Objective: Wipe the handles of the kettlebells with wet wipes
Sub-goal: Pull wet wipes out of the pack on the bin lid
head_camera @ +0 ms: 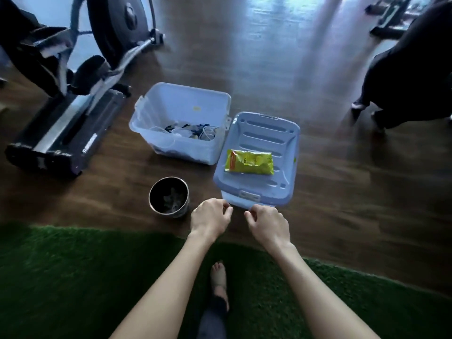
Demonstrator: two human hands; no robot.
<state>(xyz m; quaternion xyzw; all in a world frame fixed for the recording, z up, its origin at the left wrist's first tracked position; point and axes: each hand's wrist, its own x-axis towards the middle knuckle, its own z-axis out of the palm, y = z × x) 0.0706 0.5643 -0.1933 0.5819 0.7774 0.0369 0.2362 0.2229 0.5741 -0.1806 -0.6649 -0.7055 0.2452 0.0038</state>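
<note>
Wet-wipes pack (249, 162): on bin lid (286, 145), ahead of my R hand (267, 223), long axis L–R. L hand (211, 216) farther. Fingers (250, 214) loosely curled, empty.

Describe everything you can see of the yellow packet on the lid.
The yellow packet is a soft, crinkled pouch, yellow-green with an orange patch at its left end; the print is too blurred to read. It lies flat, long side across, on the lilac ribbed lid, right of the open bin. Only the lid touches it; the left hand and right hand are short of it.
</note>
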